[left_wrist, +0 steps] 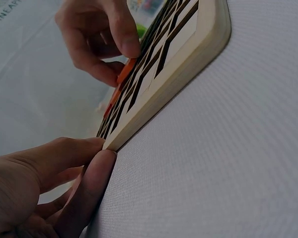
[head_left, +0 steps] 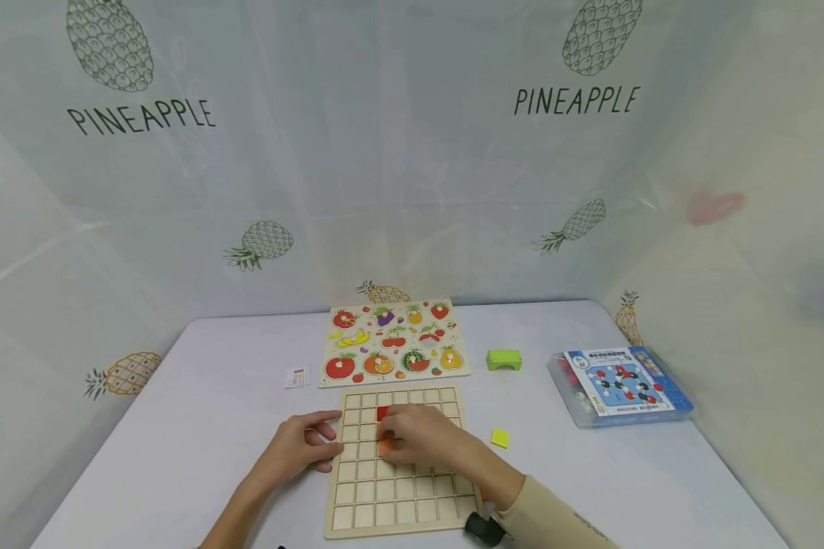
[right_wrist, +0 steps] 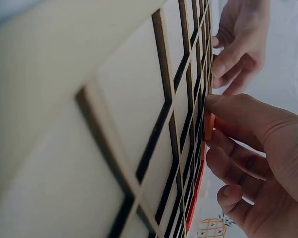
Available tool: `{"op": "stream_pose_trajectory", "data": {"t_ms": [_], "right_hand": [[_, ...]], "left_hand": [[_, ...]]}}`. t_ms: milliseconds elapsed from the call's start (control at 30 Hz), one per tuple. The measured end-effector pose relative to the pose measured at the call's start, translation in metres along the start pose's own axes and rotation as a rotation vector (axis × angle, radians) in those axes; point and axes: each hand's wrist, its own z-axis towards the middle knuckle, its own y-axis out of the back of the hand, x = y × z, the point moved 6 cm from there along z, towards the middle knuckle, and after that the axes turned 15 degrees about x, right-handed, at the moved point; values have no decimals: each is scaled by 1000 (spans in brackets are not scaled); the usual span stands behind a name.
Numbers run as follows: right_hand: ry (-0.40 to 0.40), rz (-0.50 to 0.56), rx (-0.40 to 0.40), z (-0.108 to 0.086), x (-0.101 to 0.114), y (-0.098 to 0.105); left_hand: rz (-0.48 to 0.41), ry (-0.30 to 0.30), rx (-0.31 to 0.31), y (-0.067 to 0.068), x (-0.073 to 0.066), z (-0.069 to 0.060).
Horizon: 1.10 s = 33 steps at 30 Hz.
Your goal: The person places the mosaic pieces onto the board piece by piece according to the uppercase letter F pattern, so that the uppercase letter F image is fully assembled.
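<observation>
Clock read from centre of head view. Pale grey, creased, pineapple-printed sheeting (head_left: pixel 384 168) hung behind and along both sides. Dark "PINEAPPLE" lettering (head_left: pixel 140 117) stood at 10 o'clock, again between 1 and 2. Orange pineapple print (head_left: pixel 132 374) sat between 8 and 9, another at 3. Blurred reddish patch (head_left: pixel 714 207) showed near 3, higher up. White table (head_left: pixel 659 488) spread toward 6, far corners rounded, surface fine-textured in left wrist view. Light looked soft, glinting along crease toward 9.
</observation>
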Motion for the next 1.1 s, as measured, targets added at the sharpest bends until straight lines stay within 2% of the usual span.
{"op": "stream_pose_trajectory", "data": {"t_ms": [500, 933, 1100], "right_hand": [[-35, -57, 6, 4, 4, -1], [-31, -28, 21, 4, 5, 1], [-55, 19, 34, -1, 0, 8]], "left_hand": [[0, 1, 4, 0, 0, -1], [-13, 6, 2, 0, -1, -1], [-8, 7, 3, 0, -1, -1]]}}
